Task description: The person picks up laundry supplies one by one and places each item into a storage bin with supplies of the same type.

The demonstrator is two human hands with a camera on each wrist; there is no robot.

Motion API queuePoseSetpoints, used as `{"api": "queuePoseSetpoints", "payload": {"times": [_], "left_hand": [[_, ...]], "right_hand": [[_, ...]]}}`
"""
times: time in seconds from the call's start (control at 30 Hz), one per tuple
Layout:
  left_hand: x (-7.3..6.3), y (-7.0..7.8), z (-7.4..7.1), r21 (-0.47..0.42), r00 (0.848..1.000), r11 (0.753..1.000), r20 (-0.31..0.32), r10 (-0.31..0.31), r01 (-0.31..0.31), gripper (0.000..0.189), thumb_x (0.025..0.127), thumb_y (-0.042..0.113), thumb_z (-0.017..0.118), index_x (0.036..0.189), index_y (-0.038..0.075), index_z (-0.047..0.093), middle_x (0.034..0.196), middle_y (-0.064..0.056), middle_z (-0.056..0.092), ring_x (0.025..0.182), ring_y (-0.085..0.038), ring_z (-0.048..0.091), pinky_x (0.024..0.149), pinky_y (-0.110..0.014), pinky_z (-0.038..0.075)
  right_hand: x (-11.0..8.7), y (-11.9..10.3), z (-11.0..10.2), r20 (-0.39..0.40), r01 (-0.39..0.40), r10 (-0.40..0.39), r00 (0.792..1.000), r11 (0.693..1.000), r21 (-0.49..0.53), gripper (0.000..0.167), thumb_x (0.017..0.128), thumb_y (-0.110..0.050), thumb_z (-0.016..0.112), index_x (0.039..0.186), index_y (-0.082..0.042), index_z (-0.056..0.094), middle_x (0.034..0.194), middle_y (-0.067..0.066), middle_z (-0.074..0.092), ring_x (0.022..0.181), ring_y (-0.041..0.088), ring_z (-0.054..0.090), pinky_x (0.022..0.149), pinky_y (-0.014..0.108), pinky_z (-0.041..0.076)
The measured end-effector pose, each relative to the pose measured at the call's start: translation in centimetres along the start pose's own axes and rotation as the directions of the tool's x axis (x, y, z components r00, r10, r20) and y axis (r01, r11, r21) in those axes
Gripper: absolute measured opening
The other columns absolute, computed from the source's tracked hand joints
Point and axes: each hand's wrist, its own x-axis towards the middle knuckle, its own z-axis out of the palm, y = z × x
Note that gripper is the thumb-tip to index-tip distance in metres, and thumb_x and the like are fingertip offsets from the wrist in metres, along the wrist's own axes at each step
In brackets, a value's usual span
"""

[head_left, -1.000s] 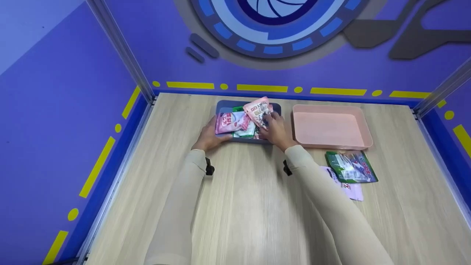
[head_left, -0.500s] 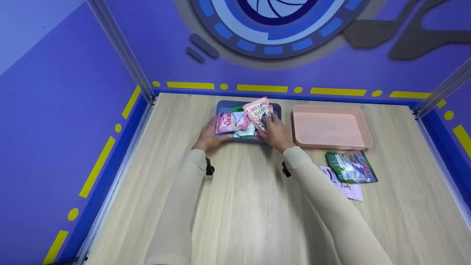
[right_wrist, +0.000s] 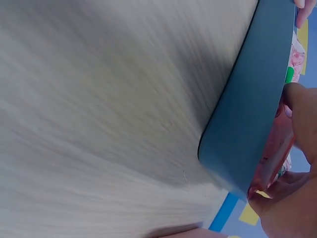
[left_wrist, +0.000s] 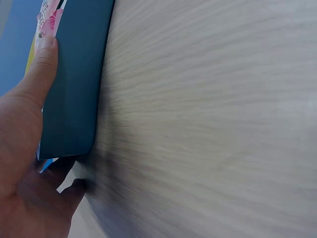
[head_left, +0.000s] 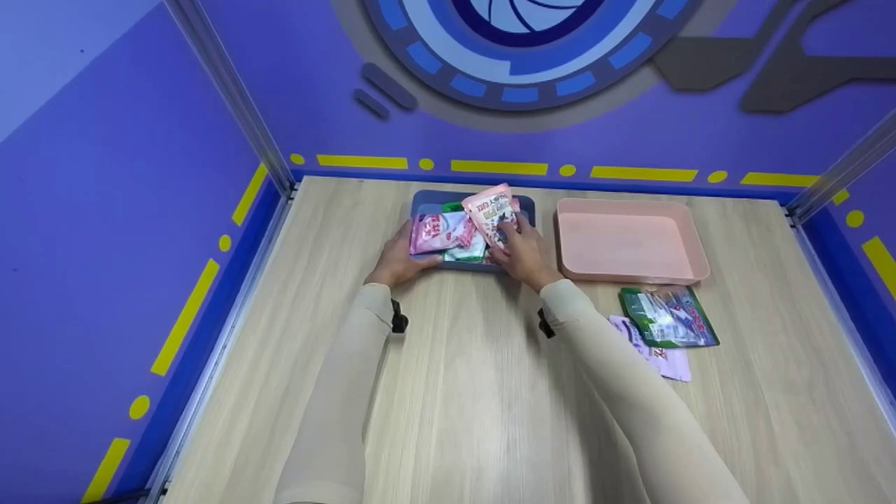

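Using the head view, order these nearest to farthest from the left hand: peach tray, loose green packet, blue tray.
1. Blue tray, touching the left hand.
2. Peach tray, right of blue tray.
3. Loose green packet, right side, outside trays.

Left tray (head_left: pixel 462 267) and right tray (head_left: pixel 623 241) along the far edge of the desk (head_left: pixel 455 392)

The left tray stands left of that edge's middle, the right tray just beside it. In the left tray, a left packet (head_left: pixel 434 233) and a right packet (head_left: pixel 489 208) lie over other packets (head_left: pixel 465 253). Before the right tray, towards the desk's right edge, an upper pouch (head_left: pixel 670 317) partly covers a lower pouch (head_left: pixel 675 365).
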Motion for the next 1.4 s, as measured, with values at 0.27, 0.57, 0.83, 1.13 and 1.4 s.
{"api": "queuePoseSetpoints", "payload": {"times": [0.27,0.57,0.83,1.13,1.4], "left_hand": [[-0.1,0.1,0.0,-0.007,1.000,1.000,-0.005,0.018,-0.018,0.116,0.084,0.044,0.085,0.165,0.008,0.011,0.168,-0.013,0.025,0.154,-0.030,0.024,0.125,-0.040,0.021],[0.3,-0.1,0.0,0.035,1.000,0.999,0.007,-0.015,0.015,0.118,0.084,0.049,0.083,0.165,0.009,0.008,0.170,-0.011,0.021,0.155,-0.027,0.021,0.125,-0.037,0.020],[-0.1,0.1,0.0,0.007,1.000,1.000,0.009,-0.026,0.026,0.118,0.084,0.048,0.083,0.166,0.009,0.006,0.171,-0.012,0.018,0.156,-0.029,0.017,0.126,-0.040,0.019],[-0.1,0.1,0.1,-0.001,1.000,1.000,0.000,0.004,-0.004,0.118,0.084,0.047,0.084,0.165,0.007,0.008,0.170,-0.013,0.020,0.155,-0.030,0.020,0.126,-0.040,0.019],[-0.1,0.0,0.0,-0.009,1.000,1.000,-0.002,0.004,-0.004,0.117,0.084,0.045,0.085,0.165,0.007,0.009,0.170,-0.013,0.021,0.155,-0.030,0.020,0.126,-0.040,0.019]], "right_hand": [[-0.3,0.4,-0.3,0.023,0.017,-0.018,1.000,0.999,0.038,0.069,0.096,-0.038,0.074,0.153,-0.014,0.044,0.163,0.019,0.027,0.140,0.040,0.042,0.116,0.056,0.036],[-1.0,1.0,-0.7,0.044,0.035,-0.037,0.998,0.999,0.033,0.077,0.094,-0.046,0.073,0.158,-0.018,0.039,0.168,0.021,0.018,0.149,0.045,0.030,0.118,0.062,0.030],[-1.9,1.9,-1.0,0.006,0.087,-0.087,0.996,0.996,-0.036,0.074,0.094,-0.046,0.072,0.157,-0.020,0.043,0.168,0.019,0.021,0.149,0.042,0.031,0.115,0.061,0.035],[-2.8,3.1,-1.7,-0.046,0.153,-0.157,0.986,0.984,-0.087,0.075,0.092,-0.051,0.072,0.154,-0.018,0.048,0.164,0.021,0.029,0.149,0.046,0.027,0.119,0.063,0.028],[-3.9,3.9,-2.6,-0.049,0.156,-0.164,0.985,0.977,-0.146,0.075,0.091,-0.055,0.071,0.152,-0.016,0.050,0.164,0.020,0.029,0.151,0.045,0.023,0.122,0.060,0.021]]}}
